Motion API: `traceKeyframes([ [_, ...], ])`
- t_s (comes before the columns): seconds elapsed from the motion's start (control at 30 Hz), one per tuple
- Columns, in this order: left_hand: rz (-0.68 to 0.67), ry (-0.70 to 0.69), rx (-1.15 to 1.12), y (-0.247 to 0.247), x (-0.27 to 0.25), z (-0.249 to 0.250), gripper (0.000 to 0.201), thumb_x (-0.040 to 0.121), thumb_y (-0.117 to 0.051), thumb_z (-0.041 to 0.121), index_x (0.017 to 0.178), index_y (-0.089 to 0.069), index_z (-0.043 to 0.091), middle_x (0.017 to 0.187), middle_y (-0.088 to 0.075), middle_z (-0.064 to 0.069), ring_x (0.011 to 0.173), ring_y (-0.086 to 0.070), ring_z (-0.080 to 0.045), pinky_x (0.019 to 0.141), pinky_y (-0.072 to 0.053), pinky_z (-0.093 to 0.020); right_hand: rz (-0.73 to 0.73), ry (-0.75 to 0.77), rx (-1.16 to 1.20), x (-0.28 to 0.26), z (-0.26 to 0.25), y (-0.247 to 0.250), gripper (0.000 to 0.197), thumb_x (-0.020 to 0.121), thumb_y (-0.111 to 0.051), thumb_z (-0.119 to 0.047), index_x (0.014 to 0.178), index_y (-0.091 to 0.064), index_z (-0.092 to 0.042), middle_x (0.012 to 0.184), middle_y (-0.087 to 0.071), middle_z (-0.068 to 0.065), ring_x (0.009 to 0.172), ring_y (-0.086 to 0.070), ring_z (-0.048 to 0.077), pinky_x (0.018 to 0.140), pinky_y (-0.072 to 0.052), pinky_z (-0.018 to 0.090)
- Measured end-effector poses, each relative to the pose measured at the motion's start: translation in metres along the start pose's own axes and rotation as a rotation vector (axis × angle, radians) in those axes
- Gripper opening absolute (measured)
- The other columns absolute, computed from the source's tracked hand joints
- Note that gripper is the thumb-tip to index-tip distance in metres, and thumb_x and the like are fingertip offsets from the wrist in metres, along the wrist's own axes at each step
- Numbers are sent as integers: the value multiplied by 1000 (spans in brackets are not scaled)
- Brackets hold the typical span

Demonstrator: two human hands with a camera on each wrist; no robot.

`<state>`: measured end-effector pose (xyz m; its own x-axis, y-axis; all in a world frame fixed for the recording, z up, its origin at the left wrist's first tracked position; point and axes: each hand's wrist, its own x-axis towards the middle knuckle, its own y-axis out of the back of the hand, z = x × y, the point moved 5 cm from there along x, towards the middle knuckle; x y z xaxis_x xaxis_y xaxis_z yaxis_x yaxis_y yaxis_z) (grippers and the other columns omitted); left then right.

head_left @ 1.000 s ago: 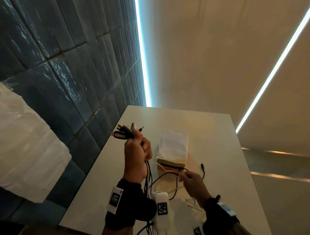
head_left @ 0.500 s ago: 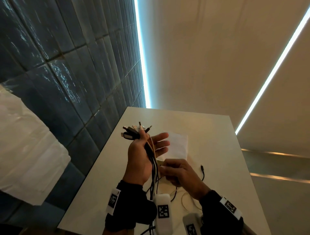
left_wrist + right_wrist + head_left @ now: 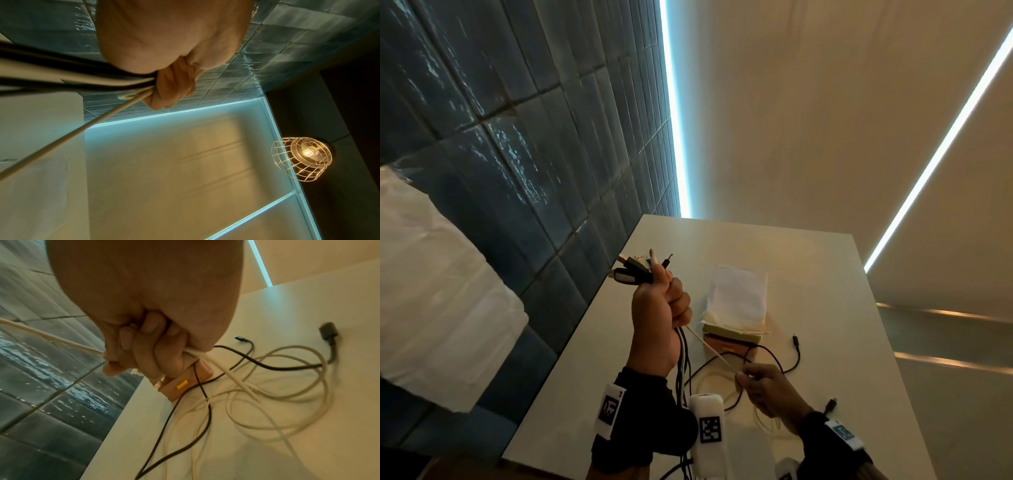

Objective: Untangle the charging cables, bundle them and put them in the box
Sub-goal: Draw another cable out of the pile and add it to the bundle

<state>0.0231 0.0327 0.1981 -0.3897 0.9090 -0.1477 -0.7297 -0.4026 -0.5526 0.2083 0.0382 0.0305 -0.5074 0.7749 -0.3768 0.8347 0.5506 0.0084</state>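
Left hand point(image 3: 659, 313) fisted round gathered plug ends point(image 3: 640, 269), raised above counter point(image 3: 822, 274). Right hand point(image 3: 765, 385) pinching taut white cable point(image 3: 710, 347). Loose loops point(image 3: 277, 386) sprawled beside box point(image 3: 734, 337). Risk: hard tugging tightening knots, dragging box.

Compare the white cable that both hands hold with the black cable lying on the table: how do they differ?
The white cable is pulled straight in the air between the left hand and the right hand; the black cable lies slack and curved on the table, with no hand on its free plug end. Colour differs too. Both are thin.
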Motion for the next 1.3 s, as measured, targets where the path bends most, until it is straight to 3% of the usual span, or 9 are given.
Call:
traceKeyframes([
  [0.37, 24, -17, 150, -1, -4, 10, 49, 104, -34, 33, 60, -36, 13, 48, -30, 3, 36, -21, -5, 36, -14, -20, 170, -157, -41, 6, 33, 18, 25, 96, -50, -9, 73, -59, -6, 48, -30, -3, 40, -20, 10, 41, -14, 22],
  [0.5, 67, 4, 224, -3, -4, -1, 47, 105, -34, 32, 63, -39, 12, 51, -37, -1, 36, -21, -7, 39, -14, -23, 357, 24, 189, 7, -24, 31, 23, 94, -55, -6, 72, -61, -1, 51, -28, 0, 41, -19, 11, 43, -13, 21],
  [0.6, 96, 24, 217, -8, -5, -8, 41, 106, -33, 30, 71, -44, 11, 56, -53, -6, 36, -28, -7, 40, -18, -21, 277, 256, 330, -1, -92, 30, 21, 94, -55, -7, 78, -62, 5, 58, -23, 6, 45, -17, 13, 43, -13, 23],
  [0.7, 69, 70, 233, -20, -8, -15, 40, 106, -29, 33, 81, -50, 9, 66, -68, -11, 47, -49, -15, 47, -33, -25, 127, 409, 305, -17, -139, 17, 23, 93, -56, -7, 79, -58, 11, 54, -28, 6, 43, -19, 14, 43, -13, 24],
  [0.8, 11, 114, 169, -27, -11, -16, 35, 106, -28, 34, 96, -53, 10, 81, -74, -15, 66, -67, -24, 62, -54, -35, -3, 424, 225, -30, -152, 1, 20, 92, -57, -4, 75, -61, 6, 48, -37, 0, 41, -27, 11, 42, -23, 19],
  [0.87, -23, 133, 27, -31, -13, -12, 31, 105, -32, 33, 98, -50, 9, 77, -72, -14, 62, -67, -22, 61, -59, -37, -65, 382, 179, -31, -142, -6, 20, 89, -61, -10, 71, -64, -2, 49, -38, -1, 43, -26, 12, 43, -21, 21],
  [0.97, -67, 81, -75, -32, -11, 0, 31, 103, -36, 35, 84, -46, 14, 66, -59, -4, 44, -41, -10, 44, -40, -23, -101, 293, 159, -23, -108, -8, 21, 88, -64, -22, 71, -66, -10, 57, -27, 4, 49, -18, 15, 47, -12, 28],
  [1.03, -104, 43, -79, -32, -10, 7, 33, 103, -36, 36, 78, -43, 15, 65, -53, 0, 43, -28, -7, 43, -26, -21, -71, 224, 164, -17, -83, -5, 22, 92, -63, -22, 74, -67, -11, 57, -27, 2, 48, -19, 13, 46, -13, 26],
  [1.3, -181, 5, -30, -35, -16, 7, 35, 95, -41, 39, 69, -39, 16, 57, -30, 4, 42, -20, -6, 44, -14, -24, 76, 125, 55, 0, -22, 6, 28, 98, -53, -12, 74, -63, 0, 52, -30, -2, 41, -25, 5, 40, -21, 15],
])
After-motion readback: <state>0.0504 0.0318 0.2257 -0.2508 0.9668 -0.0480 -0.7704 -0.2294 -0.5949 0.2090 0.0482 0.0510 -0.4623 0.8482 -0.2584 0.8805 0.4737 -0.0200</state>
